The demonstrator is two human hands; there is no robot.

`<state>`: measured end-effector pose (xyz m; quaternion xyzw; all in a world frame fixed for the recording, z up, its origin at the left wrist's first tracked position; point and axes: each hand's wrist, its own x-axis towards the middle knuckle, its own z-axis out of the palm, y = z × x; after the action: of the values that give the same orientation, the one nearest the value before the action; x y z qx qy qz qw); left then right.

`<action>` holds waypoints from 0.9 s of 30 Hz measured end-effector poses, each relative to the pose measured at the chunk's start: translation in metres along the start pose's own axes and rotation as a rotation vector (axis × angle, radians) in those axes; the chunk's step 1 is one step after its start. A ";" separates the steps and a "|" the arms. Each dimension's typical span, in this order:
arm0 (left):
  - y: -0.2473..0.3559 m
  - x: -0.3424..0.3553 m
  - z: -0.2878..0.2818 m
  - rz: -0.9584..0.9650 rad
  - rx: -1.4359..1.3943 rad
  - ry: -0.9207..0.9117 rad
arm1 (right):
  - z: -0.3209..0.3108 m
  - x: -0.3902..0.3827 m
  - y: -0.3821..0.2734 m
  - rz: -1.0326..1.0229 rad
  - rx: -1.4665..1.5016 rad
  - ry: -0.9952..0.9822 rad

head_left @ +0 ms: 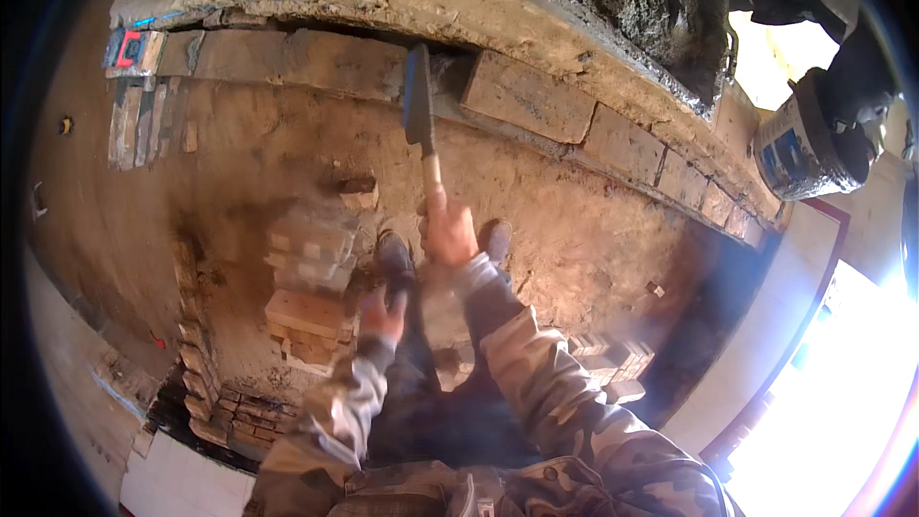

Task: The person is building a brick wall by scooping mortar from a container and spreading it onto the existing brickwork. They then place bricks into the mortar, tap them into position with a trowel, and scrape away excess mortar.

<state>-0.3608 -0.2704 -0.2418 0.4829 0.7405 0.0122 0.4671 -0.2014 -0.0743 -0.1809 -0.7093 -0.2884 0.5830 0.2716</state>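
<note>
My right hand [448,235] is closed round the wooden handle of a trowel [418,101], reaching forward. Its blade stands over the brick course, at the gap just left of a laid brick [528,98]. From that brick more laid bricks [622,141] run off to the right. Left of the blade the course continues as a flat, mortar-smeared strip [287,57]. Lower down and to the left, my left hand [383,318] hangs by my leg, near a stack of bricks [306,314]. Its fingers look apart and nothing shows in them, though the hand is slightly blurred.
Grey mortar fills a dark tray [720,86] beyond the ledge. A bucket [790,148] stands at the right. More bricks are stacked left of my feet [314,241] and lower right [617,364]. One brick [360,193] lies on the dirt. A red-and-black tool [126,48] rests far left.
</note>
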 end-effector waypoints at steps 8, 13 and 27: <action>-0.026 -0.077 0.011 -0.394 0.322 -0.460 | -0.025 0.017 0.012 -0.482 -0.755 0.041; -0.001 -0.078 0.009 -0.505 0.368 -0.520 | -0.098 -0.012 0.081 -0.361 -0.723 -0.004; 0.032 -0.119 0.126 -0.602 0.453 -0.188 | -0.161 0.116 0.146 -0.432 -0.493 -0.026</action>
<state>-0.2383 -0.3947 -0.2166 0.3342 0.7870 -0.3336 0.3970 -0.0115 -0.0981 -0.3362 -0.6687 -0.5682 0.4335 0.2052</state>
